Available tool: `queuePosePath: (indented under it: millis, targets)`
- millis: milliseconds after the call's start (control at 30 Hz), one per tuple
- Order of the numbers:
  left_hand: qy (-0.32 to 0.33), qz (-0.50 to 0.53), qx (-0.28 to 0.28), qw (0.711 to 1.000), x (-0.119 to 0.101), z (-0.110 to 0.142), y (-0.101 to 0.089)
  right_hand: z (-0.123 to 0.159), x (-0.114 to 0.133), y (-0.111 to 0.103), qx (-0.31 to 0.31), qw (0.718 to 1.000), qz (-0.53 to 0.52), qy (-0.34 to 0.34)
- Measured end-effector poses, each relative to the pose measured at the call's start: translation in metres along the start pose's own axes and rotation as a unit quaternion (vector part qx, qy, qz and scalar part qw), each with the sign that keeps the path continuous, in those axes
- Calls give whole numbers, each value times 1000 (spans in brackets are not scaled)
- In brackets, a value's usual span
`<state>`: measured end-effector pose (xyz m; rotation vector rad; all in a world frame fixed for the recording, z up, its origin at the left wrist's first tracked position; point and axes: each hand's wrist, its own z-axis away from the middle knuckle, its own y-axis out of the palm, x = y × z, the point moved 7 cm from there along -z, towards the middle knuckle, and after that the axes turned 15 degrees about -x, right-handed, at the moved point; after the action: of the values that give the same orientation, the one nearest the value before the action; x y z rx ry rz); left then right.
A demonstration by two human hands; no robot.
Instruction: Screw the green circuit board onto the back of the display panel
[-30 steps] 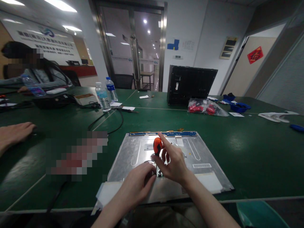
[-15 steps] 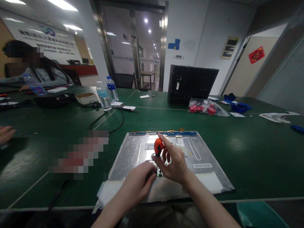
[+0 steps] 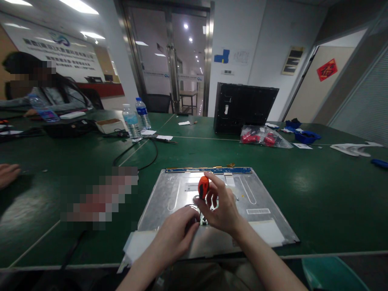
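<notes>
A silvery display panel (image 3: 172, 190) lies flat on the table before me, a blue circuit strip (image 3: 188, 171) along its far edge. My right hand (image 3: 223, 206) grips an orange and black screwdriver (image 3: 203, 187), held nearly upright with its shaft pointing down. The screwdriver's tip is over a small part (image 3: 204, 220) near the panel's middle. Bent fingers of my left hand (image 3: 182, 222) are closed beside that part, close to the shaft. What they pinch, if anything, is hidden behind the hand.
Beyond the panel stand a black monitor housing (image 3: 245, 107) and a plastic bag of red parts (image 3: 263, 137). Two water bottles (image 3: 131, 123) and a looped black cable (image 3: 156, 155) are at the left. A co-worker (image 3: 45, 89) sits far left; another hand (image 3: 8, 174) rests at the left edge.
The screwdriver handle has turned and tilted slightly to the right, with my right index finger shifting along with it. My left hand stays where it was.
</notes>
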<state>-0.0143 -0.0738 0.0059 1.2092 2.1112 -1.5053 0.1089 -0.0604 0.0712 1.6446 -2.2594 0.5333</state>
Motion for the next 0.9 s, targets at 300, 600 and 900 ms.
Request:
queuePosePath:
  millis: [300, 600, 900]
  targets:
    - [-5, -9, 4, 1000, 2, 1, 0, -2, 1, -3, -20, 1000, -12, 2]
    - [-16, -10, 19, 1000, 2, 0, 2, 0, -1, -1, -6, 1000, -8, 8]
    - [-15, -1, 6, 1000, 1, 0, 0, -1, 2, -2, -6, 1000, -13, -1]
